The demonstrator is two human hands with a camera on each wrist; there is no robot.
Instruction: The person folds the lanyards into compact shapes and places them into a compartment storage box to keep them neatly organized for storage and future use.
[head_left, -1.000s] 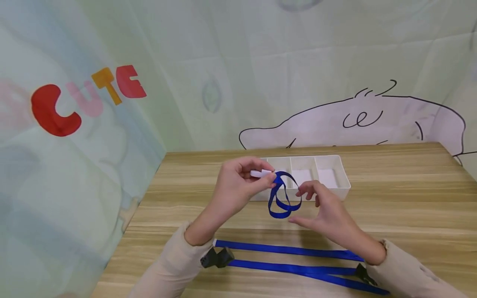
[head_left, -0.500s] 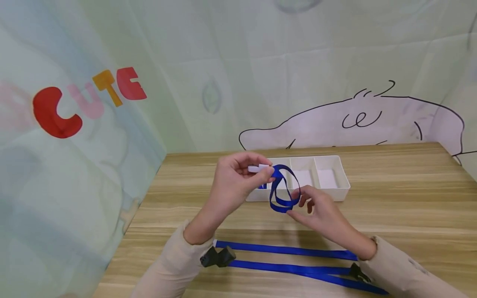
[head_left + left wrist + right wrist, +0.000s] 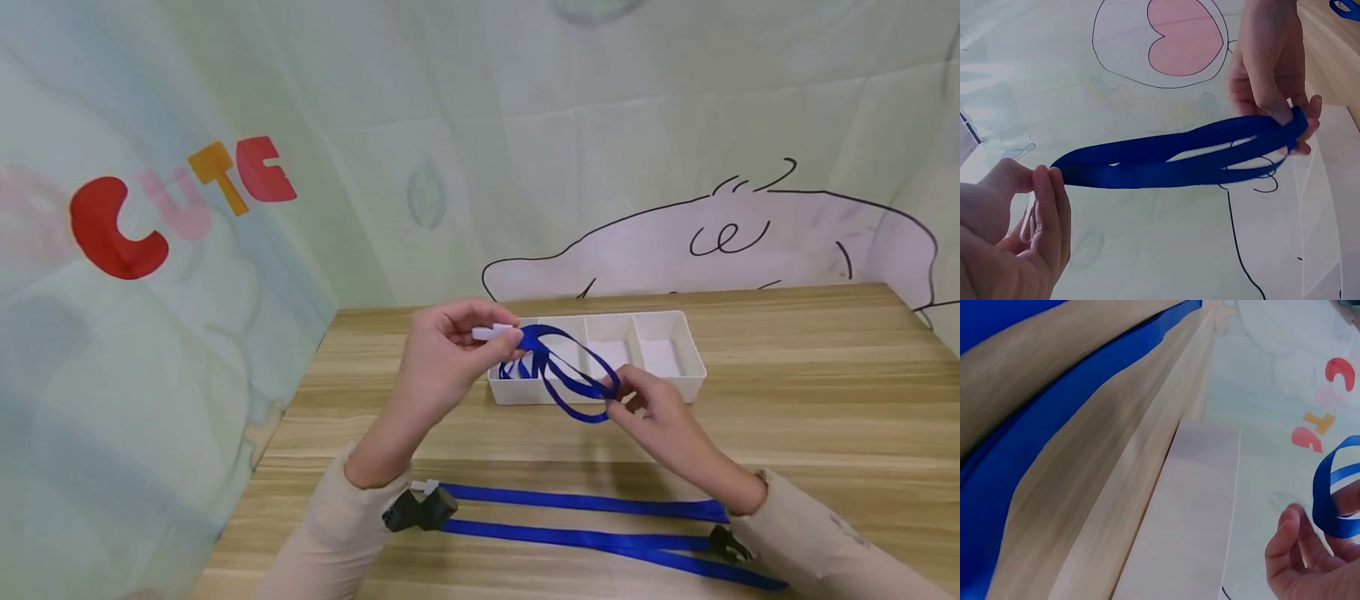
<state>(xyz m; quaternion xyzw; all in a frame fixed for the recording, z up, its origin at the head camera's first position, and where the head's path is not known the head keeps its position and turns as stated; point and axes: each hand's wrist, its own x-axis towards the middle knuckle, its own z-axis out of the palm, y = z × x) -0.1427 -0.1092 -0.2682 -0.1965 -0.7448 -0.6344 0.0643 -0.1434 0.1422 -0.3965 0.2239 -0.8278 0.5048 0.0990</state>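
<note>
A blue lanyard, coiled into several loops, is stretched between both hands above the table. My left hand pinches it at the end next to a white plastic clip, which lies inside the curl of the fingers. At the other end, the thumb and fingers of my right hand pinch the loops together. The left wrist view shows the blue straps running nearly level from one hand to the other. In the right wrist view, part of a loop appears at the right edge.
Behind the hands stands a white divided box, with blue straps in its left compartment. Closer in, more blue lanyard straps lie lengthwise on the wooden table. A printed curtain hangs behind the table.
My right hand has gone from apart from the loops to pinching their far end. My left hand has moved left, drawing the loops out longer and uncovering the box's left compartment.
</note>
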